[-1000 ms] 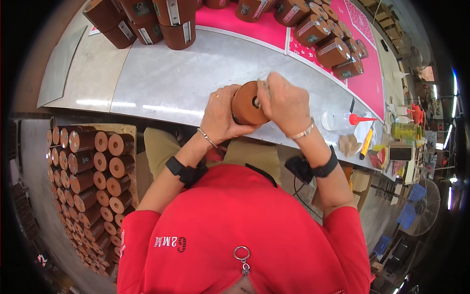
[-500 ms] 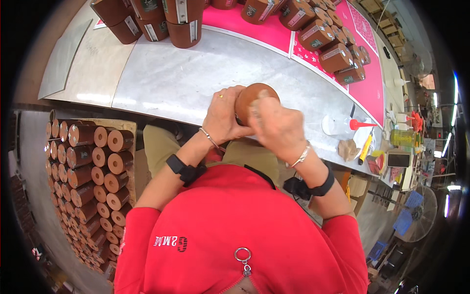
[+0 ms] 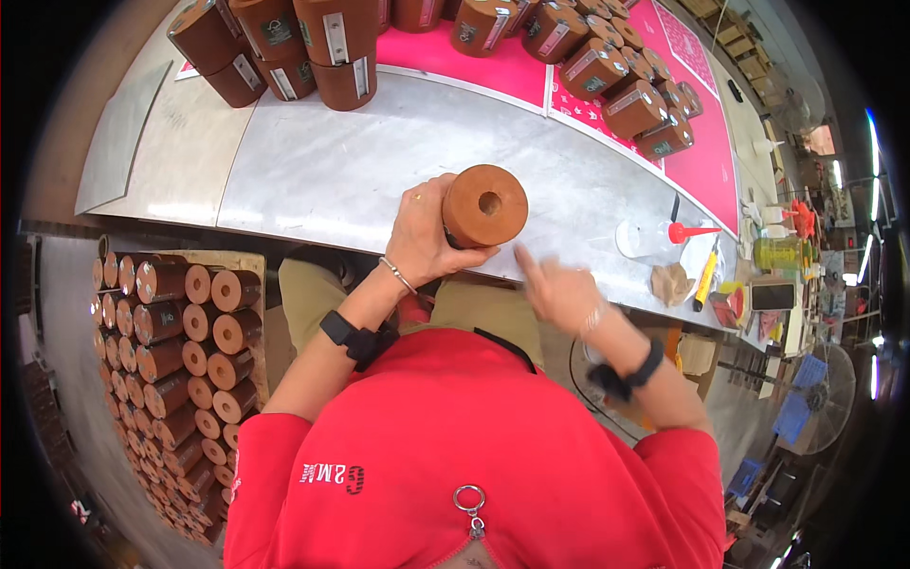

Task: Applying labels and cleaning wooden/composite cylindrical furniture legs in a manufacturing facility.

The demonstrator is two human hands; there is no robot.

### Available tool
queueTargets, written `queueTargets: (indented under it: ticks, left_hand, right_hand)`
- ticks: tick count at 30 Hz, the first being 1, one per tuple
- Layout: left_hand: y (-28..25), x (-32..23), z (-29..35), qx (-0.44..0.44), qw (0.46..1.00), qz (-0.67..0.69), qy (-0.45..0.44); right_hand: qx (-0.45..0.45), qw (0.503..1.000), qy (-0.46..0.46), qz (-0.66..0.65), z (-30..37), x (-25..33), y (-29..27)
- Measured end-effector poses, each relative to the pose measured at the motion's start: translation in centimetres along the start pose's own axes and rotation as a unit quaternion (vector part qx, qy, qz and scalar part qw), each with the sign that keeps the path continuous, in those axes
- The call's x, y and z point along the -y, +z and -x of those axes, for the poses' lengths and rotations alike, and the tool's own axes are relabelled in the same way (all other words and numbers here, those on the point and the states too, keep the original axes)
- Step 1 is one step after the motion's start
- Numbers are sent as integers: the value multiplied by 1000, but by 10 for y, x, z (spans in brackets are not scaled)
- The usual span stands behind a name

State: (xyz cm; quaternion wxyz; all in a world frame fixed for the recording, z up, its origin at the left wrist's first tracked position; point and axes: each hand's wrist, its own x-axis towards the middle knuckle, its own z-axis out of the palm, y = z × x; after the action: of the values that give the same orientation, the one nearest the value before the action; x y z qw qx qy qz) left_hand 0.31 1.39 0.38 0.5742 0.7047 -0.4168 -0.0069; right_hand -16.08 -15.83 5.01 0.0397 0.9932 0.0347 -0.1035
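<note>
A brown wooden cylinder (image 3: 482, 220) with a round hole in its end face is tilted up over the near edge of the metal tabletop. My left hand (image 3: 420, 232) is wrapped round its left side, thumb along the lower edge. Just to the right and nearer to me, my right hand (image 3: 561, 289) is apart from the cylinder. Its index finger sticks out toward the cylinder, and I see nothing held in it. Motion blurs that hand, and its other fingers are hard to make out.
Stacked brown cylinders with metal strips (image 3: 346, 57) stand at the back left; several more (image 3: 633, 106) lie on pink sheeting at the back right. A red-nozzled bottle (image 3: 654, 239), crumpled brown paper (image 3: 671, 284) and a yellow marker (image 3: 705, 282) lie right. A cylinder pile (image 3: 180, 351) stands left.
My right hand was over the cylinder's end face; now it has drawn away to the lower right. That uncovers the hole. My left hand keeps its grip, and the cylinder has shifted slightly left.
</note>
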Motion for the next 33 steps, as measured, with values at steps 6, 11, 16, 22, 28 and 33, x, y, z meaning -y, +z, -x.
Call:
queueTargets:
  ticks: [6, 11, 16, 22, 28, 33]
  left_hand:
    - [-1, 0, -1, 30, 999, -14, -19]
    - [-2, -5, -2, 64, 996, -58, 6]
    - [-15, -26, 10, 11, 990, -46, -133]
    - [-25, -42, -4, 36, 965, -231, -119]
    - [-14, -36, 0, 36, 973, -193, -119]
    - [-7, -17, 9, -10, 988, -117, -98]
  right_hand:
    - [6, 980, 72, -187, 84, -12, 7]
    - [-65, 914, 190, -352, 82, -25, 33]
    - [-109, 864, 216, -442, 51, -20, 2]
    - [-407, 822, 74, -391, -25, 15, -40]
    - [-421, 875, 103, -217, -90, 26, -35]
    - [-480, 871, -55, -89, -101, 54, -52]
